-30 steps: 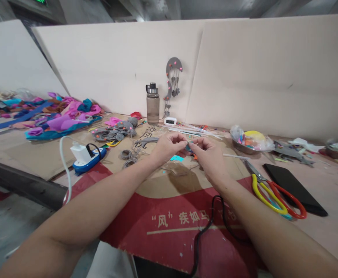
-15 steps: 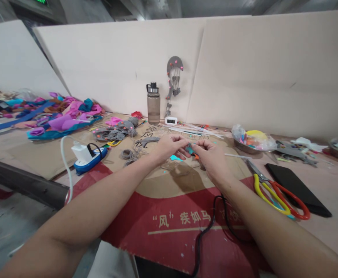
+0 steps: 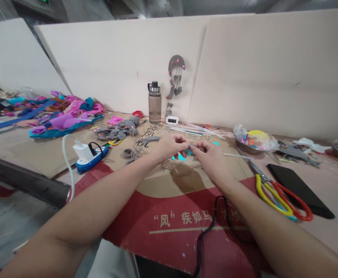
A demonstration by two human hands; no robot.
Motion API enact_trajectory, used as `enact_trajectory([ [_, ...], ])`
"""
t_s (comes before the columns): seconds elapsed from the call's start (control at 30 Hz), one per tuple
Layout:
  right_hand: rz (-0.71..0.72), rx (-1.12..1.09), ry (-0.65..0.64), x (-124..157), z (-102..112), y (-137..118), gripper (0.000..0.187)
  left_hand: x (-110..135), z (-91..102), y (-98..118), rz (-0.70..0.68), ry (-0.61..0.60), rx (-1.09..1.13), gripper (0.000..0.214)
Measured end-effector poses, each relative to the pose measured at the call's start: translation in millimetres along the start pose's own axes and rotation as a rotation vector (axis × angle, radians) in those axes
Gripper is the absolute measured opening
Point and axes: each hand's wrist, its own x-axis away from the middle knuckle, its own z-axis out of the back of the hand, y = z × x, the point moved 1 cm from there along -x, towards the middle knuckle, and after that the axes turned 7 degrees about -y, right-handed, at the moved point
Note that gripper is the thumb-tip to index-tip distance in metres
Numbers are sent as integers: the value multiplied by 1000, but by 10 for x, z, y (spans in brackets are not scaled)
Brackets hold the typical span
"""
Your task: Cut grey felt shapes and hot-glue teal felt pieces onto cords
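Observation:
My left hand (image 3: 173, 147) and my right hand (image 3: 208, 155) meet over the middle of the cardboard, thumbs and fingers pinched together almost tip to tip. A small teal piece (image 3: 190, 152) shows at the fingertips of my right hand, partly covered by the fingers. Whatever the left fingertips pinch is too small to make out. Just below the left fingers, a bright turquoise scrap (image 3: 179, 157) lies on the cardboard. Another turquoise scrap (image 3: 216, 143) lies beyond the right hand. A coil of grey cord (image 3: 129, 154) is left of the left hand.
Scissors (image 3: 276, 197) and a black phone (image 3: 300, 189) lie at right, near a metal bowl (image 3: 251, 147). Behind stand a bottle (image 3: 154, 104) and a white digital timer (image 3: 172, 120). A grey moon-shaped hanging ornament (image 3: 176, 63) is on the board. A blue power strip (image 3: 90, 160) sits left.
Both hands' fingertips have drawn closer together, and the teal piece now shows lower, under the fingers. An orange bit seen near the right fingers is out of sight. The view has shifted slightly.

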Motion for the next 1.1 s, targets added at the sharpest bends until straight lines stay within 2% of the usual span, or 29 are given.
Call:
enact_trajectory([
  [0.23,30,4,-96,-9,-4,6,21,-4,33,7,2,78,-74,16],
  [0.43,-29,-49,-57,-43,-19,126,22,-22,7,-28,13,62,18,14],
  [0.5,-41,-76,-33,-60,-16,166,22,-27,2,-31,10,9,103,15],
  [0.6,-45,-136,-13,-84,-11,207,22,-39,6,-24,57,-71,343,18],
  [0.73,-44,-184,6,-100,-16,237,22,-59,17,-24,171,-79,560,28],
  [0.87,-39,-182,17,-98,-26,245,21,-54,0,-20,131,-74,542,19],
  [0.97,-40,-163,35,-85,-27,229,20,-37,-15,-26,94,-63,506,23],
  [1.1,-46,-96,60,-49,-21,169,21,-31,-17,-65,87,-68,405,17],
])
